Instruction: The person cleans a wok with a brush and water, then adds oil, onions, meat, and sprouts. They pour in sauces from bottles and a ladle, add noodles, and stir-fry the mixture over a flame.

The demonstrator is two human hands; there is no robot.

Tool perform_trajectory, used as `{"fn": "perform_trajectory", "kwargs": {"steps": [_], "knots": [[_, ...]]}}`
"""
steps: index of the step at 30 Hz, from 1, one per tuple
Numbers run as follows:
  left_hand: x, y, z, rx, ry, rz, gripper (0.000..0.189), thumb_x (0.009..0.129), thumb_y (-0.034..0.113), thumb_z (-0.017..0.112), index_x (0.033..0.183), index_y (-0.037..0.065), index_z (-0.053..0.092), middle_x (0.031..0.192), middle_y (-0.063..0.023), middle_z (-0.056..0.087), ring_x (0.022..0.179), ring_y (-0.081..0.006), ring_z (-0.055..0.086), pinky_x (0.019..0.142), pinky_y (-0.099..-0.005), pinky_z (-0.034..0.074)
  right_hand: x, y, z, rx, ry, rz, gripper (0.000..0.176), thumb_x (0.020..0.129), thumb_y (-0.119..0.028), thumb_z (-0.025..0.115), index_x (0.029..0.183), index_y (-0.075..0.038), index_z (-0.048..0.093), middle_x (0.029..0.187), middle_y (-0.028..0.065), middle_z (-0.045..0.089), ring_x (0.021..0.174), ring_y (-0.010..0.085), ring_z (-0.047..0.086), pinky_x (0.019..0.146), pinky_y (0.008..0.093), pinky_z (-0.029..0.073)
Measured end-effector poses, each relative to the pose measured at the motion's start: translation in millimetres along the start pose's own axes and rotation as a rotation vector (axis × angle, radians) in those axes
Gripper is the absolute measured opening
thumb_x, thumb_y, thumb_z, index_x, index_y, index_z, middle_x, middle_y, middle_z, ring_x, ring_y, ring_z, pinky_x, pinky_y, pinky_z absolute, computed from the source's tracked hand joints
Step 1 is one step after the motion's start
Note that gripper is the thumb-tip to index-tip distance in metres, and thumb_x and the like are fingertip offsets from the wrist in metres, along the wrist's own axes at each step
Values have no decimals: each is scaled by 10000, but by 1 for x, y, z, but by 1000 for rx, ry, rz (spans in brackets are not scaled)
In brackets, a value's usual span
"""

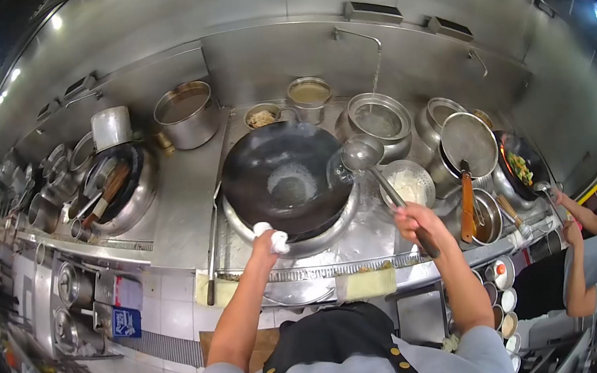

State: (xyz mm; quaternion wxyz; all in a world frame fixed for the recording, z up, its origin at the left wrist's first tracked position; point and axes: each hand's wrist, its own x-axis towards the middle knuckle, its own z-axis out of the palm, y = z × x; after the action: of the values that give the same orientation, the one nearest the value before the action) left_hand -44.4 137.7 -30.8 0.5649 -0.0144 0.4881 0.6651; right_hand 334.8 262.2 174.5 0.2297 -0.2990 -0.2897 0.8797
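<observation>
Facing a black wok (285, 169) set on the desk (186, 208). Clasping a white cloth (278, 242) at its near rim with the left hand (265, 251); gripping a ladle (361, 153) by its handle in the right hand (422, 223), near a colander (410, 186).

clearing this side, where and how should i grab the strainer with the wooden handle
Grip the strainer by its wooden handle, probably best from the front of the counter: the handle is long, narrow and points that way.
</observation>
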Motion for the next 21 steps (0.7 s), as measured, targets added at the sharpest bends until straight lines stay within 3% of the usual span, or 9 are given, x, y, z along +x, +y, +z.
{"fn": "perform_trajectory", "kwargs": {"steps": [3, 5, 7, 11, 13, 16, 18, 19, 21], "knots": [[-2, -11, -4, -41, -55, 99, 75, 893, 120, 523, 967, 106, 526, 795, -63, 605, 667, -220, 615, 517, -417, 508, -27, 18, 39, -167, 91, 48, 148, 909, -70, 536, 911, -101, 392, 704, -2, 443, 459, 46, 383, 387, 242, 331], [-19, 1, 0, 0, -65, 71, 67, 894, 156, 546, 951, 125, 530, 773, -50, 605, 663, -209, 614, 512, -394, 500, -30, 29, 59, -166, 134, 124, 81, 932, -74, 493, 1004, -73, 457, 701, -10, 450, 446, 40, 382, 365, 237, 314], [-26, 5, -1, -180, -122, 6, 129, 867, 145, 591, 966, 119, 512, 764, -53, 595, 656, -220, 625, 499, -386, 501, -7, 45, 55, -169, 72, 162, 139, 936, -82, 493, 1064, -35, 463, 716, -7, 452, 458, 33, 389, 378, 223, 328], [-42, 12, 3, -133, -74, -74, 155, 893, 312, 607, 976, 183, 576, 822, -3, 646, 711, -185, 623, 596, -390, 479, 69, 97, 51, 437, -175, 120, 242, 949, -108, 478, 1112, 70, 463, 715, -5, 447, 487, 17, 401, 418, 180, 348], [-40, 11, -3, -139, -132, -114, 173, 898, 329, 602, 991, 186, 578, 824, 0, 646, 711, -188, 618, 603, -406, 481, 83, 123, 69, 547, -183, 121, 130, 929, -89, 482, 993, 18, 520, 691, 1, 479, 509, 59, 429, 474, 235, 377], [-33, 19, 2, -230, -125, -144, 103, 889, 247, 589, 951, 168, 565, 777, -19, 617, 678, -207, 609, 563, -420, 483, 68, 134, 81, 415, -44, 75, 109, 928, -92, 483, 969, 2, 520, 658, -5, 453, 503, 74, 422, 462, 250, 369], [-3, 10, -3, -315, -162, -244, 62, 862, 115, 563, 908, 152, 544, 770, -42, 590, 683, -238, 613, 504, -429, 483, 50, 133, 80, -159, 150, 84, 182, 913, -102, 517, 1064, -1, 504, 655, 14, 472, 482, 97, 447, 440, 278, 388], [-5, 6, 0, -318, -168, -253, 62, 862, 115, 563, 908, 152, 544, 770, -42, 590, 683, -238, 613, 504, -429, 483, 45, 142, 77, -162, 161, 82, 182, 913, -102, 517, 1064, -1, 504, 655, 14, 472, 482, 97, 447, 440, 278, 388], [-12, 0, 5, -157, -86, -13, 102, 849, 53, 533, 917, 128, 520, 804, -58, 577, 687, -255, 617, 485, -443, 488, 35, 176, 66, -1000, 436, -210, 274, 905, -98, 529, 1160, -38, 451, 667, 26, 488, 454, 90, 454, 399, 281, 376]]}}
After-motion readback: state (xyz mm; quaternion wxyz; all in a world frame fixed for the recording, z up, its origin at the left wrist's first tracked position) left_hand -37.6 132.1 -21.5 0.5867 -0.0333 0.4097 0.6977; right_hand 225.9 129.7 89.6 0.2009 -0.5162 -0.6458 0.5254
